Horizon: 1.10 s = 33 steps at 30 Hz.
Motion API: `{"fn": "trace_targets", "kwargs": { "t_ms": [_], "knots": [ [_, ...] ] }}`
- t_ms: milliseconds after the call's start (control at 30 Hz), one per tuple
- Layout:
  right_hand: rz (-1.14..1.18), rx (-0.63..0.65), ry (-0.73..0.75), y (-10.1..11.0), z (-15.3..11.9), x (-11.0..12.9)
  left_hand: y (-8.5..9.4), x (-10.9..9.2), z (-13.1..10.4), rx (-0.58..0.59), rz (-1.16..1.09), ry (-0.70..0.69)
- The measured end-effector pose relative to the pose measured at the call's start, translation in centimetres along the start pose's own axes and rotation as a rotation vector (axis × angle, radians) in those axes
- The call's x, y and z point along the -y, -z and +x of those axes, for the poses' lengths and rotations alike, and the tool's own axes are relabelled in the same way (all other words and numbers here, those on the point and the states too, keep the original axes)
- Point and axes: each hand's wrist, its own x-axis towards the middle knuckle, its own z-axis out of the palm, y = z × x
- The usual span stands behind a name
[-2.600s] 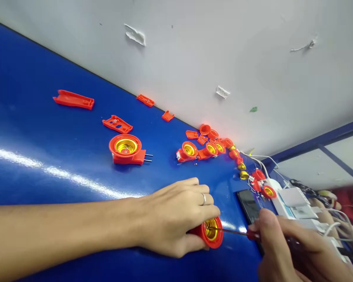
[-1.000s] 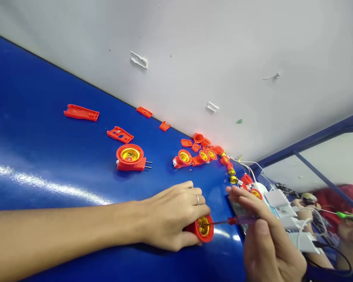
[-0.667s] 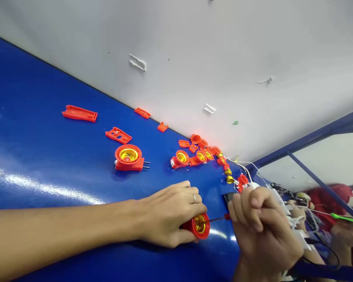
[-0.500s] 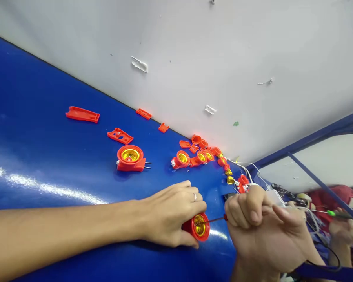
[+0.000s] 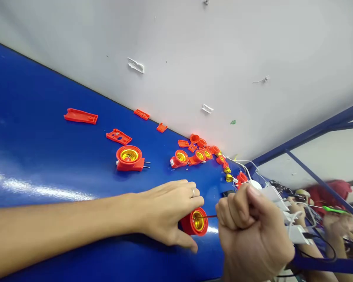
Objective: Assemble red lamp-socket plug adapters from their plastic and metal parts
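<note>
My left hand [image 5: 173, 213], with a ring on one finger, is wrapped round a red lamp socket [image 5: 184, 225] with a brass-coloured screw shell, low on the blue table. The socket's mouth faces right. In my right hand [image 5: 250, 231], closed in a fist, is a screwdriver [image 5: 210, 216]; its thin shaft reaches into the socket, and the fist hides its handle. Beyond my left hand sits a second red lamp socket [image 5: 129, 158] with two plug pins and a white switch.
Red plastic covers [image 5: 80, 116] lie on the blue table [image 5: 32, 149] along the white wall [image 5: 176, 47]. Several more sockets [image 5: 181, 157] and brass shells [image 5: 229, 177] cluster at the far end. Past a blue metal frame [image 5: 320, 180], another person's hand [image 5: 337, 223] holds a green-handled tool.
My right fist has turned about the screwdriver, its thumb now upward over the fingers. My left thumb has shifted slightly outward on the socket. The view has drifted a little.
</note>
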Motion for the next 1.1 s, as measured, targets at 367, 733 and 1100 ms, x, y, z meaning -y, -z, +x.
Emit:
{"fn": "trace_targets", "kwargs": {
  "t_ms": [367,733,1100],
  "knots": [
    [0.124,-0.245,-0.144,0.8,0.7,-0.7,-2.3,-2.3,-0.2,0.104,-0.029,0.262],
    [0.045,0.304,-0.141,1.9,0.8,0.2,1.0,1.5,0.6,0.324,-0.421,0.017],
    [0.219,-0.113,-0.053,0.9,0.0,0.2,-4.0,-1.7,0.0,0.143,0.158,0.232]
  ]
}}
